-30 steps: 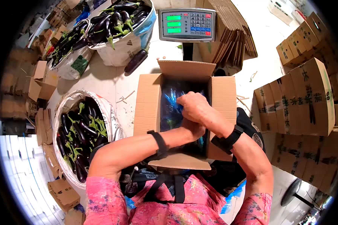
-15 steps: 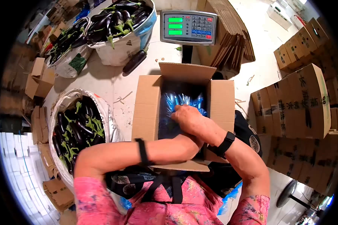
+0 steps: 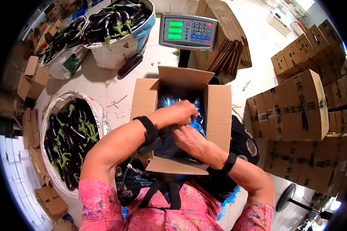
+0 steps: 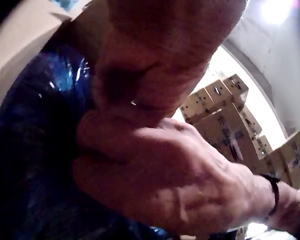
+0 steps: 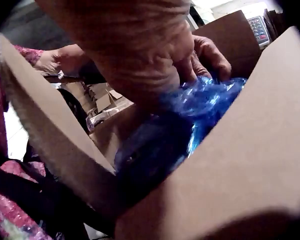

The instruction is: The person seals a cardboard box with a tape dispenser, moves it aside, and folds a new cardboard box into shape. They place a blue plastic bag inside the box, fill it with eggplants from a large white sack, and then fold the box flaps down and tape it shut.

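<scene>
An open cardboard box (image 3: 219, 115) stands upright before the person's lap, its flaps spread outward. Inside it lies a shiny blue plastic bag (image 5: 205, 102), bunched up toward the top. The left hand (image 3: 183, 111) reaches over from the left and pinches the gathered plastic with curled fingers. Just below it, close to the person's body, the right hand (image 3: 189, 138) grips the same bag. In the left wrist view the right hand (image 4: 165, 175) is bent into a fist right against the left hand (image 4: 175, 55). The bag's contents are hidden.
White sacks of eggplants (image 3: 71, 138) stand at the left and back left, with one loose eggplant (image 3: 131, 65) on the floor. A digital scale (image 3: 188, 32) and folded cartons (image 3: 223, 34) are behind the box. Printed boxes (image 3: 289, 109) are stacked at the right.
The left hand has come up from beneath the right and moved toward the box's far side. The right hand has dropped nearer the body. Blue plastic stays bunched around them.
</scene>
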A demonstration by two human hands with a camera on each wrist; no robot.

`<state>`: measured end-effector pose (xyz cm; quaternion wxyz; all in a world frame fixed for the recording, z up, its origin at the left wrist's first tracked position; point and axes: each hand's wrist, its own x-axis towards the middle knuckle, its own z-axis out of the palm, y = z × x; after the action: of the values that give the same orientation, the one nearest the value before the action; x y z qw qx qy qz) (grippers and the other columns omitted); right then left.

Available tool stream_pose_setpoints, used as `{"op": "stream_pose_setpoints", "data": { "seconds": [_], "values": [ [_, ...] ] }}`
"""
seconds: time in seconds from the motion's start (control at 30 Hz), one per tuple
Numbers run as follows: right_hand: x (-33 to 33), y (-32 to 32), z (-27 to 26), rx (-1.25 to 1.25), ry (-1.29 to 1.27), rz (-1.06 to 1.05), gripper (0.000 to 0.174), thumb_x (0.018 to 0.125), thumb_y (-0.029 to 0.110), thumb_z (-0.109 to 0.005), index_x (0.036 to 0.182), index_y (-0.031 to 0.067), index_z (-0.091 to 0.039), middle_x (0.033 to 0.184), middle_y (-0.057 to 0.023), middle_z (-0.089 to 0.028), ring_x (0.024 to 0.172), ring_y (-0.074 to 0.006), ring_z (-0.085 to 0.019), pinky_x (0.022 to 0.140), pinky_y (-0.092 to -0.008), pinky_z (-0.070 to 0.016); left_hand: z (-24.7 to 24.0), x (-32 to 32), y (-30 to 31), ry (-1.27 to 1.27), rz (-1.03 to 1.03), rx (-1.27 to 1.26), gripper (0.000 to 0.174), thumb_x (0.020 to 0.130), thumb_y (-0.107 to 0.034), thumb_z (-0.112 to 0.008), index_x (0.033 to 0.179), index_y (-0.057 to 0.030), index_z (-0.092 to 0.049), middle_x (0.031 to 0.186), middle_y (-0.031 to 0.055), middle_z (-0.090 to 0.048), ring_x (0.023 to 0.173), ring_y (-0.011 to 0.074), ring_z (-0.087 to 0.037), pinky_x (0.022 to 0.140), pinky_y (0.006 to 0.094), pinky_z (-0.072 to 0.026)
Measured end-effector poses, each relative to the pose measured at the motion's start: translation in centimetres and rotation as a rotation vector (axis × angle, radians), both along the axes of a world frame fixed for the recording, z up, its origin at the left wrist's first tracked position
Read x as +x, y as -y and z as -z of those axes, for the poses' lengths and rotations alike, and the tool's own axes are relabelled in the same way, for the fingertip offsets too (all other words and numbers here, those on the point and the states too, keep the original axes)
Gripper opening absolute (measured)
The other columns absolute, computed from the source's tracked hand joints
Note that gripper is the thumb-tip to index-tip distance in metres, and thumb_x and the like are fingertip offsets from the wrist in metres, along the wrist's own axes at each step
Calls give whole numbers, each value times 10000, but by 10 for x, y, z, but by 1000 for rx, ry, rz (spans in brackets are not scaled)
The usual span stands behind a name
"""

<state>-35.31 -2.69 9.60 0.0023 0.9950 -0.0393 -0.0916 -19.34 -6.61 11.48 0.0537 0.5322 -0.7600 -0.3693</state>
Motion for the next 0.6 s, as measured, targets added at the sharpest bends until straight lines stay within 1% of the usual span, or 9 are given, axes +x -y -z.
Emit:
{"op": "stream_pose_setpoints", "data": {
  "seconds": [0.07,0.17,0.2,0.3,0.37,0.4,0.5,0.53,0.6],
  "values": [
    [-20,6,-36,5,203,6,122,867,157,-588,884,85,-685,921,-84,-569,901,-229,-584,728,-344,-484,14,16,-5,-100,-57,-144,197,734,-66,-639,902,-66,-742,886,210,-705,904,417,-670,811,467,-542],
    [-21,25,6,25,402,278,101,842,132,-592,898,80,-660,913,-80,-533,853,-235,-564,716,-360,-494,5,35,-20,-75,-168,-170,139,761,-68,-623,853,-53,-726,907,204,-710,914,417,-664,800,471,-539],
    [-16,33,-2,38,396,286,82,806,111,-598,865,73,-641,897,-88,-548,874,-270,-570,737,-384,-495,17,40,-31,-58,-171,-200,120,793,-82,-610,861,-54,-705,894,192,-701,897,416,-654,776,488,-527],
    [3,64,7,201,524,332,98,790,107,-592,861,82,-654,892,-93,-573,897,-292,-572,749,-408,-493,18,31,-64,46,-215,-294,152,805,-68,-640,952,-56,-676,892,180,-643,885,400,-623,766,478,-512],
    [14,77,14,184,522,369,93,775,87,-601,845,93,-660,896,-99,-588,910,-306,-571,746,-419,-492,20,24,-77,-56,-187,-459,160,809,-31,-631,965,-50,-662,912,168,-600,852,376,-607,758,472,-509],
    [17,81,18,172,519,387,94,767,77,-605,838,99,-663,897,-102,-595,917,-313,-570,745,-424,-492,18,20,-79,-79,-185,-448,189,787,-3,-638,974,-32,-643,993,156,-583,924,354,-591,806,450,-504],
    [10,83,24,199,513,463,107,726,54,-637,809,109,-676,919,-111,-603,928,-330,-563,753,-435,-487,16,10,-75,-106,-126,-653,243,753,3,-656,992,-24,-626,1019,148,-561,981,355,-566,847,433,-489],
    [6,83,22,218,492,442,200,704,28,-652,898,77,-660,937,-133,-593,928,-343,-558,752,-442,-485,20,11,-71,-52,-64,-693,268,737,7,-659,1001,-17,-617,1028,142,-547,978,352,-547,858,427,-478],
    [3,70,15,190,497,514,310,710,-29,-633,1009,52,-620,981,-148,-593,949,-348,-544,813,-428,-471,27,12,-56,-90,-59,-701,195,731,-11,-646,924,-20,-625,970,128,-567,947,334,-553,817,424,-480]
  ]
}}
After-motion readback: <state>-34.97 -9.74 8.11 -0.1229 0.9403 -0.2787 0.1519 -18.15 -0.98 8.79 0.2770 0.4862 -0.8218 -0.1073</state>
